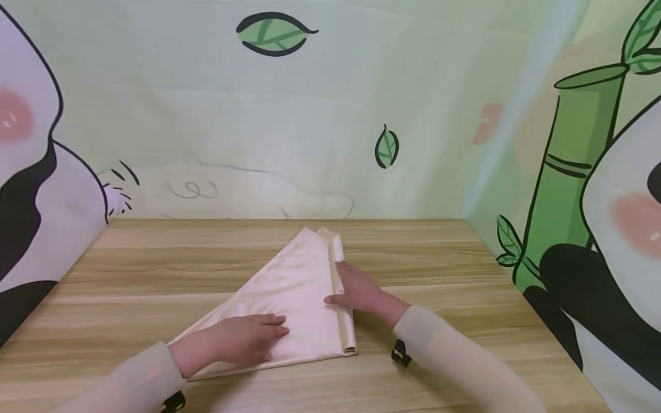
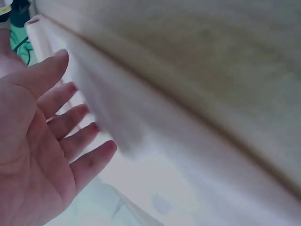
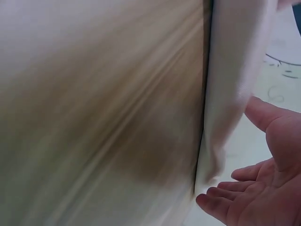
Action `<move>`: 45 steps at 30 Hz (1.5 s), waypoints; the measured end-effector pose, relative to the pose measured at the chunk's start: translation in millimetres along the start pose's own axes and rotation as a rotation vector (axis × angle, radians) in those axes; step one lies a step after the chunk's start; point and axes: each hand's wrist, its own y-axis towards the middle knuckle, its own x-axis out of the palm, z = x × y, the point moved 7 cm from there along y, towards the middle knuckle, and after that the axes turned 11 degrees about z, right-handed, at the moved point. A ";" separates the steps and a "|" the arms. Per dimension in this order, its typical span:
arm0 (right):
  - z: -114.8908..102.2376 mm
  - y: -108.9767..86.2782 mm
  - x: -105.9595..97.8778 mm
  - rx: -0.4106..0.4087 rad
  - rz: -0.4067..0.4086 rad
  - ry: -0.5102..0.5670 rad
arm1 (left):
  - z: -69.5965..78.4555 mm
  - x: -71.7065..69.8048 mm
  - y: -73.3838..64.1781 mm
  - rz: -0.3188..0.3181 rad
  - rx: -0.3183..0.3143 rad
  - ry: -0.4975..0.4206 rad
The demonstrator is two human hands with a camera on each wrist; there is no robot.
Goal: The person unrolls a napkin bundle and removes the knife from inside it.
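Note:
A pale pink cloth (image 1: 302, 278) lies folded on the table in a roughly triangular shape, its point toward the back. Along its right side runs a narrow rolled edge (image 1: 348, 324). My left hand (image 1: 234, 339) rests on the lower left part of the cloth, palm down. In the left wrist view, the fingers of that hand (image 2: 42, 136) are extended and slightly apart. My right hand (image 1: 358, 289) touches the rolled edge, thumb on its left side. The right wrist view shows that hand's thumb (image 3: 263, 113) against the roll (image 3: 230, 89), with the fingers extended.
The wood-grain table (image 1: 439, 258) spreads around the cloth on all sides. A printed backdrop (image 1: 320, 115) with leaves, bamboo and panda drawings stands behind and beside it. A black strap piece (image 1: 400, 353) hangs under the right wrist.

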 end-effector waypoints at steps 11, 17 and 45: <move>1.8 6.9 14.3 0.059 -0.011 0.066 | 4.9 13.0 20.0 -0.027 -0.099 -0.038; 14.3 5.4 2.8 0.107 -0.013 0.144 | 5.2 11.2 19.8 -0.025 -0.099 -0.064; 52.0 -20.6 -27.0 0.118 0.038 0.135 | 3.4 10.2 24.7 -0.074 -0.119 -0.072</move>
